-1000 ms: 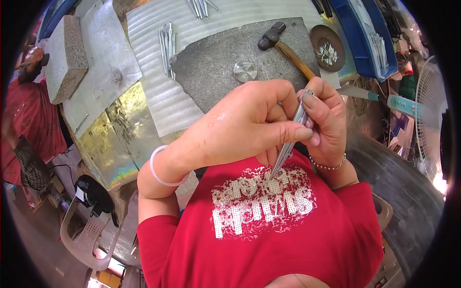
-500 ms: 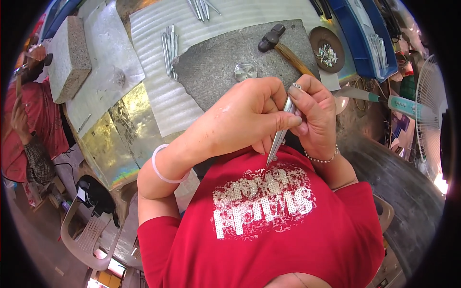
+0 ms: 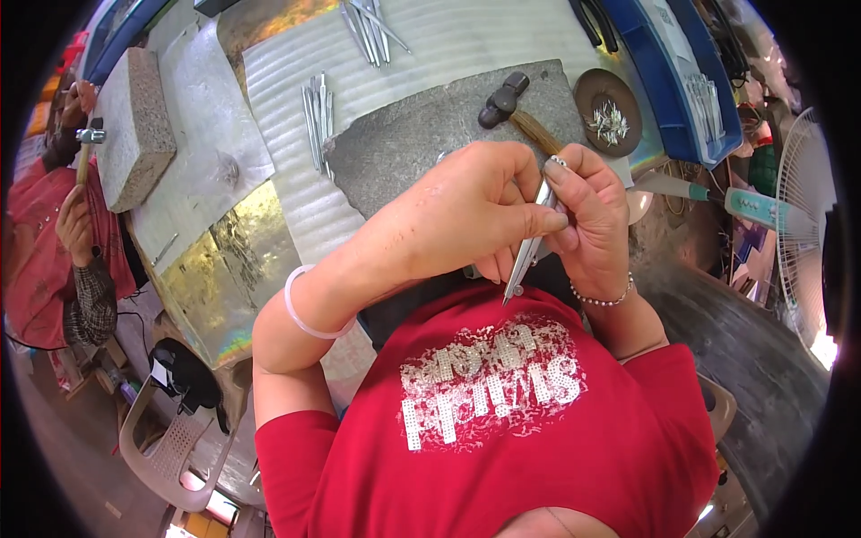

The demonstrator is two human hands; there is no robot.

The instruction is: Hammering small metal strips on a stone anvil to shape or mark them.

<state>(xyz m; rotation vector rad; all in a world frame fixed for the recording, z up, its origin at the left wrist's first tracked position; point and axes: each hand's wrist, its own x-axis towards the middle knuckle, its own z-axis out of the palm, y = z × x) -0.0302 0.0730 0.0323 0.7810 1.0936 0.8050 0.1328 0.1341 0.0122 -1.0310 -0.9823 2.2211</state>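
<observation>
Both hands are up in front of my chest and closed on one thing: my left hand (image 3: 480, 215) grips the silver tool (image 3: 527, 251) with its thumb laid across it, and my right hand (image 3: 594, 202) pinches its top end, where small shiny knobs show at the fingertips. Its narrow point aims down between six and seven o'clock, before my red shirt (image 3: 493, 489); I cannot tell whether it touches the cloth. Counting from my hands, the grey slab (image 3: 395, 148) lies near ten o'clock on the desk (image 3: 211, 269), over white foam (image 3: 278, 81). On it, between eleven and twelve, rests a hammer (image 3: 504, 100), its wooden handle running toward my right hand. One o'clock has a brown dish (image 3: 587, 85) of small bright slivers (image 3: 610, 124), with a blue tray (image 3: 659, 90) beyond, between one and two. One bunch of metal rods (image 3: 318, 125) sits by the slab at about ten, and another group (image 3: 372, 34) farther off, toward half past ten. Past nine stands a stone block (image 3: 134, 134), and beside it a co-worker's hand (image 3: 76, 224) holds another hammer (image 3: 90, 137). A fan (image 3: 803, 242) is at three, a chair (image 3: 161, 439) at eight.
</observation>
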